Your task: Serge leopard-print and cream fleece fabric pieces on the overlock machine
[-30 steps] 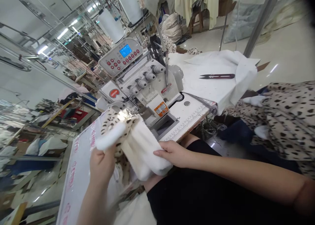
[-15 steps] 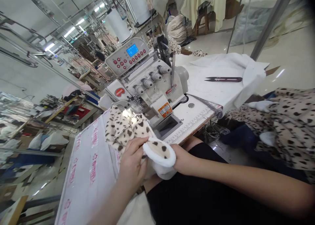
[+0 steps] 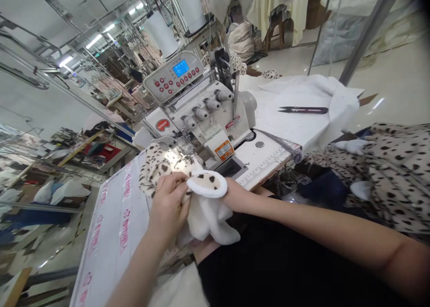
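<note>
Between my two hands is spotted fleece fabric (image 3: 157, 163) with a fluffy white edge; its open end forms a white-rimmed oval (image 3: 205, 191) facing me. My left hand (image 3: 170, 199) pinches the near left side of that rim. My right hand (image 3: 235, 195) grips its right side, the fingers partly hidden behind the cloth. White fleece hangs below the rim over my lap. The far part of the fabric lies under the lit needle area of the overlock sewing machine (image 3: 201, 114), whose presser foot I can only partly see.
Thread snips (image 3: 303, 110) lie on white cloth (image 3: 285, 130) right of the machine. Thread cones (image 3: 163, 33) stand behind it. More spotted fabric (image 3: 399, 163) is heaped at the right. The table (image 3: 110, 235) with pink printing extends leftward.
Both hands have moved up and slightly left toward the needle area, carrying the white-rimmed opening. More white fleece now hangs below it.
</note>
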Demonstrator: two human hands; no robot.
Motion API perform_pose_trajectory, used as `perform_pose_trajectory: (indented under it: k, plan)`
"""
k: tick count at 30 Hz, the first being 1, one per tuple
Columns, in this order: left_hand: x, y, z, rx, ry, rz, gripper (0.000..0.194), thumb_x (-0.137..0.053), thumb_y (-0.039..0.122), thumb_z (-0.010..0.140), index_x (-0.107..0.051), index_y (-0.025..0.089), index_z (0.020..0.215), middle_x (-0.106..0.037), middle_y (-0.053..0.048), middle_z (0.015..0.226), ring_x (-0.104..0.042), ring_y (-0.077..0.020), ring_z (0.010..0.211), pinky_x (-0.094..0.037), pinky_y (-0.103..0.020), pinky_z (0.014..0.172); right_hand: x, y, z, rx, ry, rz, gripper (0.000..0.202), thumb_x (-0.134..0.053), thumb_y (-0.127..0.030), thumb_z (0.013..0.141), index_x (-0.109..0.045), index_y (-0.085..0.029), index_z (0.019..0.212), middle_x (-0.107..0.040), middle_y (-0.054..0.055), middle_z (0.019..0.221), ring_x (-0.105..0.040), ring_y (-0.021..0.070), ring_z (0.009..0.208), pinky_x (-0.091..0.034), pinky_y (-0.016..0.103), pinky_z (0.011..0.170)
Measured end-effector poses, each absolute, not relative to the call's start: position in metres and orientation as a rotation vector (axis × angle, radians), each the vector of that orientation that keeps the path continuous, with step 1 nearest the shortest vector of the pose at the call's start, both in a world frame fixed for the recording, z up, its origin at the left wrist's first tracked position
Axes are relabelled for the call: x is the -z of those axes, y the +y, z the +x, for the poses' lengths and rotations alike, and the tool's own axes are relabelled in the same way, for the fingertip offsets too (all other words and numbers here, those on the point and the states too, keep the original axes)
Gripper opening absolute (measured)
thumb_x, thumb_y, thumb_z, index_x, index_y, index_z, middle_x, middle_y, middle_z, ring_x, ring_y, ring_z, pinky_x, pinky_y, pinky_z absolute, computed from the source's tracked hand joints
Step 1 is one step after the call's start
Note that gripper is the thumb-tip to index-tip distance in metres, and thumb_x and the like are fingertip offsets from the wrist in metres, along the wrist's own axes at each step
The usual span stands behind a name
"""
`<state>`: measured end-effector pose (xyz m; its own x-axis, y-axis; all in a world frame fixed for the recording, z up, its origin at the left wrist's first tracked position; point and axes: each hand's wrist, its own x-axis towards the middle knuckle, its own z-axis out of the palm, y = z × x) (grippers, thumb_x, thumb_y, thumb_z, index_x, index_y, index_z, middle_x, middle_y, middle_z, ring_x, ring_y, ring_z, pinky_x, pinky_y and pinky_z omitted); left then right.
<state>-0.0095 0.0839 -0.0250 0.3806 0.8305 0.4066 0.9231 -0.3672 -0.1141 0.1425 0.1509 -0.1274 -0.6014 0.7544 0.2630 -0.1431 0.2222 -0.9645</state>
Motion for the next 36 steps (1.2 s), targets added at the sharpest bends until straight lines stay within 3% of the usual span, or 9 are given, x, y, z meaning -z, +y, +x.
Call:
perform_pose_trajectory:
  k: [5, 10, 15, 20, 23, 26, 28, 31, 36]
  plan:
    - [0.032, 0.051, -0.008, 0.501, -1.655, -2.046, 0.022, -0.053, 0.012, 0.074, -0.056, 0.014, 0.096, -0.049, -0.009, 0.096, -0.046, -0.0209, 0.09, -0.041, -0.036, 0.079, 0.118, 0.154, 0.162, -0.955, -1.737, -0.559, 0.038, -0.042, -0.011, 0.081, -0.043, -0.017, 0.118, -0.05, 0.01, 0.118, -0.046, 0.0205, 0.111, -0.039, 0.042, 0.094]
    - [0.035, 0.028, -0.024, 0.504, -1.834, -1.913, 0.011, -0.05, 0.02, 0.078, -0.052, 0.015, 0.088, -0.052, -0.008, 0.091, -0.051, -0.0209, 0.091, -0.043, -0.035, 0.08, 0.105, 0.142, 0.169, -0.63, -1.842, -0.37, 0.028, -0.039, -0.009, 0.081, -0.051, -0.016, 0.106, -0.052, 0.012, 0.11, -0.046, 0.0218, 0.103, -0.041, 0.043, 0.088]
    - [0.022, 0.016, -0.025, 0.503, -2.184, -1.834, 0.012, -0.043, 0.029, 0.084, -0.048, 0.02, 0.088, -0.057, 0.0, 0.074, -0.046, -0.0088, 0.043, -0.039, -0.022, 0.042, 0.101, 0.132, 0.162, -0.761, -1.941, -0.314, 0.027, -0.039, -0.006, 0.079, -0.053, -0.015, 0.101, -0.053, 0.011, 0.106, -0.048, 0.0199, 0.097, -0.042, 0.038, 0.086]
    - [0.008, 0.019, 0.013, 0.827, -2.177, -1.973, 0.015, -0.038, 0.033, 0.086, -0.045, 0.02, 0.085, -0.051, 0.003, 0.061, -0.052, -0.0101, 0.052, -0.041, -0.019, 0.047, 0.095, 0.118, 0.145, -1.038, -1.888, -0.345, 0.031, -0.044, -0.007, 0.075, -0.051, -0.016, 0.104, -0.047, 0.01, 0.113, -0.046, 0.0189, 0.103, -0.04, 0.036, 0.091]
    - [0.01, 0.027, 0.031, 0.797, -2.202, -2.014, 0.017, -0.044, 0.037, 0.084, -0.046, 0.021, 0.086, -0.05, 0.006, 0.056, -0.045, -0.0081, 0.041, -0.037, -0.019, 0.042, 0.094, 0.104, 0.136, -1.242, -1.835, -0.311, 0.028, -0.048, -0.009, 0.073, -0.05, -0.015, 0.1, -0.049, 0.009, 0.106, -0.051, 0.0172, 0.094, -0.045, 0.031, 0.081]
    - [0.018, 0.034, 0.027, 0.601, -2.154, -1.959, 0.042, -0.058, 0.043, 0.074, -0.047, 0.021, 0.107, -0.059, 0.003, 0.069, -0.043, -0.008, 0.036, -0.036, -0.022, 0.04, 0.097, 0.102, 0.14, -1.282, -1.833, -0.236, 0.028, -0.047, -0.008, 0.073, -0.051, -0.016, 0.1, -0.052, 0.007, 0.1, -0.051, 0.0163, 0.094, -0.044, 0.029, 0.083]
    - [0.022, 0.035, 0.016, 0.446, -2.044, -1.959, 0.044, -0.058, 0.042, 0.075, -0.048, 0.021, 0.113, -0.063, 0.0, 0.076, -0.05, -0.0106, 0.042, -0.038, -0.023, 0.043, 0.102, 0.111, 0.147, -1.197, -1.771, -0.288, 0.032, -0.044, -0.007, 0.075, -0.05, -0.016, 0.105, -0.051, 0.007, 0.105, -0.048, 0.0169, 0.102, -0.039, 0.031, 0.09]
    - [0.024, 0.037, 0.002, 0.313, -1.84, -1.988, 0.019, -0.05, 0.029, 0.081, -0.057, 0.021, 0.097, -0.062, -0.002, 0.076, -0.057, -0.0148, 0.061, -0.041, -0.024, 0.052, 0.11, 0.132, 0.154, -1.13, -1.611, -0.522, 0.035, -0.048, -0.012, 0.076, -0.047, -0.016, 0.111, -0.048, 0.009, 0.112, -0.045, 0.0185, 0.106, -0.037, 0.034, 0.092]
    - [0.026, 0.051, 0.004, 0.475, -1.586, -2.032, 0.015, -0.044, 0.013, 0.081, -0.054, 0.015, 0.092, -0.055, -0.01, 0.091, -0.052, -0.0201, 0.087, -0.043, -0.033, 0.077, 0.116, 0.146, 0.146, -1.55, -1.598, -0.618, 0.036, -0.062, -0.031, 0.072, -0.053, -0.014, 0.102, -0.058, 0.005, 0.092, -0.053, 0.0176, 0.084, -0.044, 0.029, 0.074]
